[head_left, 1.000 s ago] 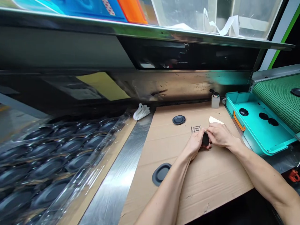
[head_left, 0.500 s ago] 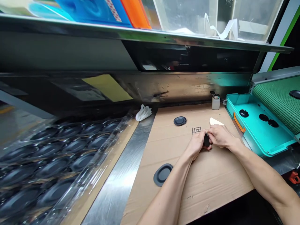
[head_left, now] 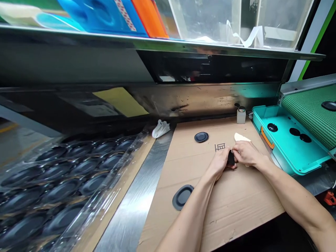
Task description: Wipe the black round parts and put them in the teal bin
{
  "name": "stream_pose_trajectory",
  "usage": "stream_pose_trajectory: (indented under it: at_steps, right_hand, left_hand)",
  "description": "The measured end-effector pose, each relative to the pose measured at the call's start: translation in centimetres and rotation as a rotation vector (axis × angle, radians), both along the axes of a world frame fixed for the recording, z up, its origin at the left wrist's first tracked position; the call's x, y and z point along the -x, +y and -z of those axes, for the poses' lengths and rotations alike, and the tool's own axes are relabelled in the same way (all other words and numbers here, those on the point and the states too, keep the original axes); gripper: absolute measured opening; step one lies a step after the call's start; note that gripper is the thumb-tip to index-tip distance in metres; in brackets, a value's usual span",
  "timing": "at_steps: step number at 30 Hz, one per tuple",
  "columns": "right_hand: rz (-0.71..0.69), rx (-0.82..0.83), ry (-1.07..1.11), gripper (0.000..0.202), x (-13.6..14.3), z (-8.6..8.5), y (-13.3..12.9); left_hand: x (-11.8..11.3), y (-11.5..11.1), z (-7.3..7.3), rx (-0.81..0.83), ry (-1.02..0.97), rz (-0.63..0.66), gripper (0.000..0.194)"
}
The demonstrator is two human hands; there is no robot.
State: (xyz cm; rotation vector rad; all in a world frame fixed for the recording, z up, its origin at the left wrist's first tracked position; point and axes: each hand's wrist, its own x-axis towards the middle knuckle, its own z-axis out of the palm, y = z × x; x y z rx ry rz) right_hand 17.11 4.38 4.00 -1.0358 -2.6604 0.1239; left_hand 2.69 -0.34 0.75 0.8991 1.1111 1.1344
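Between my two hands is a small black disc-like part [head_left: 231,159], held above the cardboard sheet [head_left: 236,199]. My left hand [head_left: 222,160] is closed on its left side. My right hand [head_left: 245,152] pinches at its upper right edge, and the fingertips hide much of the part. A black oval part with a raised rim [head_left: 201,137] lies on the cardboard beyond my left hand. Nearer to me, a larger dark grey oval part [head_left: 181,197] is partly covered by my left forearm. Just past my right hand lies a cream-coloured wedge-shaped piece [head_left: 240,137].
On the left, a clear plastic tray [head_left: 112,185] holds rows of black parts. A turquoise bin [head_left: 296,154] with several black discs stands at right, beside a green conveyor belt [head_left: 309,105]. A small pump bottle [head_left: 241,116] and crumpled white cloth [head_left: 161,128] sit at the back. A shelf [head_left: 183,46] overhangs.
The view has tilted slightly, so the shelf sits a little lower in it. Both hands keep their hold on the black part, with hardly any movement.
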Motion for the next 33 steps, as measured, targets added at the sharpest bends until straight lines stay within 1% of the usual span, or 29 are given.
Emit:
stream_pose_trajectory:
  at_steps: [3,7,10,12,16,21,24,27,28,31,33]
  right_hand:
    - [0.020,0.028,0.025,0.021,-0.2,0.2,0.1]
    - [0.098,0.070,0.157,0.020,-0.8,0.1,0.5]
    - [0.174,0.152,0.145,0.018,-1.2,0.1,0.7]
    - [0.181,0.208,0.101,0.017,-1.3,0.1,0.7]
    - [0.168,0.263,0.032,0.017,-1.1,0.1,0.6]
    - [0.159,0.292,-0.014,0.019,-1.0,0.4,0.5]
    - [0.160,0.267,0.001,0.022,-1.1,0.8,0.6]
    - [0.206,0.213,0.032,0.035,-1.2,1.1,0.9]
    - [0.238,0.170,0.066,0.037,-1.3,1.2,1.1]
    - [0.351,-0.025,0.200,0.035,-1.5,1.8,1.9]
    - [0.373,-0.093,0.198,0.042,-1.7,2.4,2.4]
  left_hand:
    - [0.0,0.1,-0.3,0.059,-0.059,-0.036,0.039]
    - [1.0,0.5,-1.1,0.250,-0.333,-0.161,0.042]
    - [2.0,0.7,-1.7,0.349,-0.522,-0.176,0.045]
    - [2.6,0.8,-1.9,0.383,-0.599,-0.172,0.044]
    - [2.9,0.8,-2.1,0.407,-0.659,-0.168,0.043]
    - [3.0,0.7,-1.8,0.398,-0.669,-0.150,0.046]
    - [3.1,0.5,-1.6,0.363,-0.679,-0.133,0.046]
    - [3.2,0.2,-1.7,0.296,-0.725,-0.094,0.045]
    - [3.2,0.1,-1.8,0.276,-0.743,-0.080,0.045]
    - [3.1,-0.2,-2.0,0.220,-0.782,-0.030,0.045]
    - [3.1,-0.3,-2.0,0.178,-0.798,-0.001,0.045]
